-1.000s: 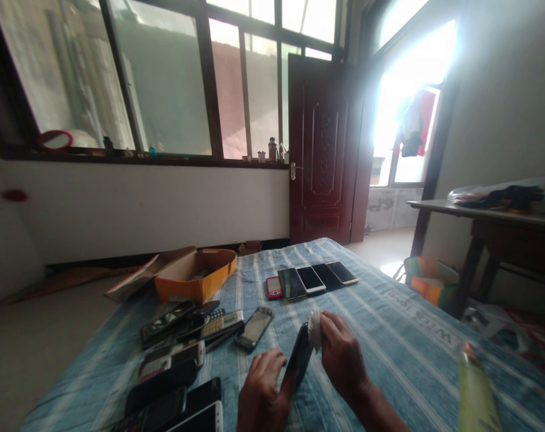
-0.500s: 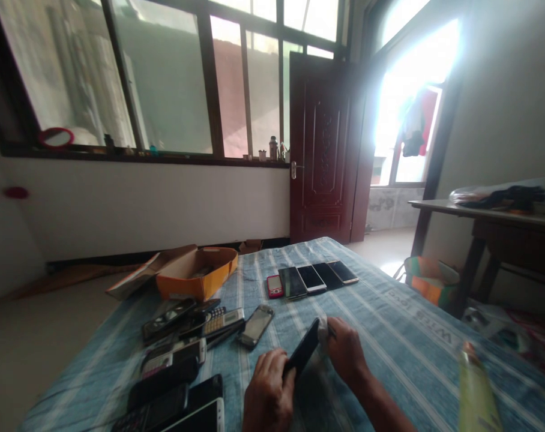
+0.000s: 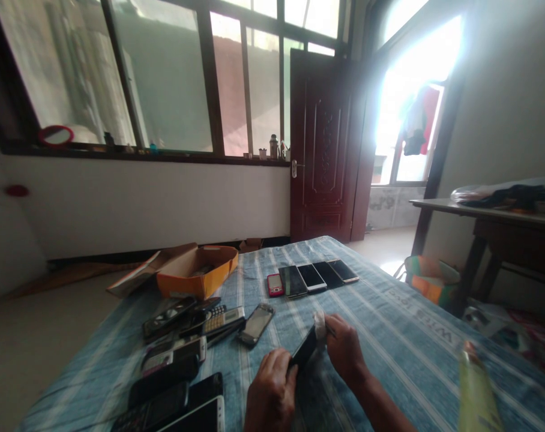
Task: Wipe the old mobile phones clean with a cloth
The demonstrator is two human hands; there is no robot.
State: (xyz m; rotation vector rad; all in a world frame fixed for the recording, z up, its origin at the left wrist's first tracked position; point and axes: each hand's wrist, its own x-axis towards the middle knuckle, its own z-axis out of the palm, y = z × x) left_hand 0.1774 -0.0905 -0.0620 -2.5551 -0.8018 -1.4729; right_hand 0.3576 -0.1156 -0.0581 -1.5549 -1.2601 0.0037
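My left hand (image 3: 272, 390) grips the near end of a dark phone (image 3: 305, 349), which is tilted up over the blue striped cloth (image 3: 389, 336). My right hand (image 3: 344, 353) is closed on a small white wipe (image 3: 319, 324) and presses it against the phone's far end. Both hands hover low near the front middle of the surface.
A row of phones (image 3: 312, 278) lies further back. A pile of older phones (image 3: 186, 342) sits at the left, with an orange cardboard box (image 3: 195, 276) behind it. A yellow-green bottle (image 3: 477, 390) stands at the right front. A wooden table (image 3: 493, 228) is to the right.
The phone has been lowered and tipped flatter. My right hand with the wipe has slid along it towards its far end.
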